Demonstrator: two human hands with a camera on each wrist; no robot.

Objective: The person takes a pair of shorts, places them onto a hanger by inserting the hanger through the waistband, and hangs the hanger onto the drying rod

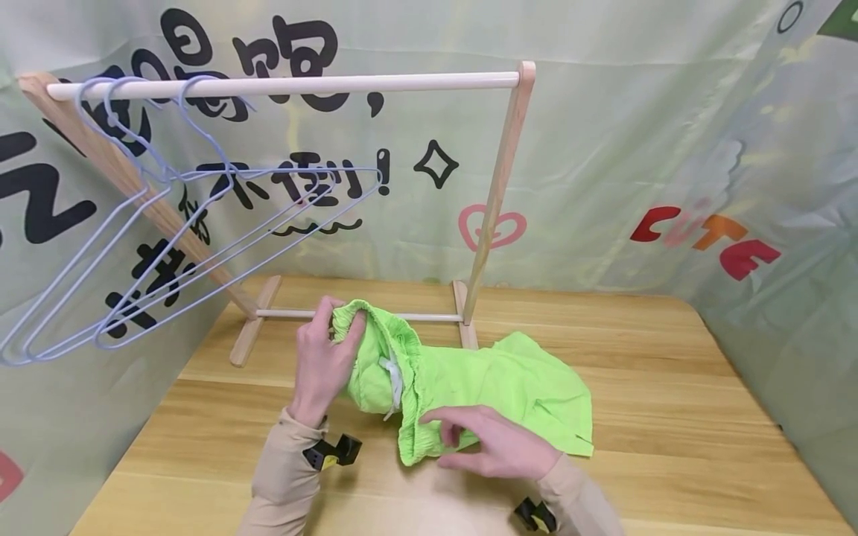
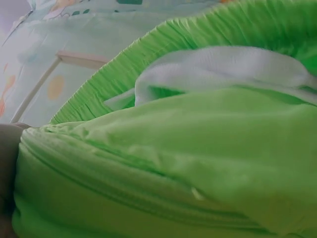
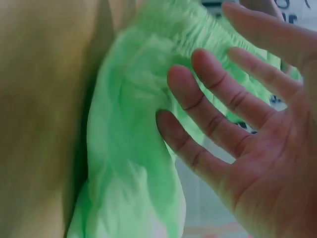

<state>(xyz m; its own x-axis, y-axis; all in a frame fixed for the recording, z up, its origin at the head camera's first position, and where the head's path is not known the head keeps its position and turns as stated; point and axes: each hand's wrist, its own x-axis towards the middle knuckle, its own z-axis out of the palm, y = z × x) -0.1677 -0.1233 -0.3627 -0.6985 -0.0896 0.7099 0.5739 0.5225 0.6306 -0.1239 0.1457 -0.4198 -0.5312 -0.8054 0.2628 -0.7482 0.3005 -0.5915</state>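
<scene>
3 hangers (image 1: pixel 231 171) on rack (image 1: pixel 335 84); left grip (image 1: pixel 323 365) pinches green garment (image 1: pixel 482 376); right grip (image 1: pixel 496 445) apart.

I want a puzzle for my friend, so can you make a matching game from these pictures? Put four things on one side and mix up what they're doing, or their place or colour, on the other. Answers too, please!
Things
1. Left hand
2. Right hand
3. Hangers
4. Drawstring

Places, colours and states
A. Hooked over the white rod
B. Holds nothing, fingers apart
C. White, lying against green cloth
D. Pinches the green garment

Right pairs: 1-D, 2-B, 3-A, 4-C
</scene>
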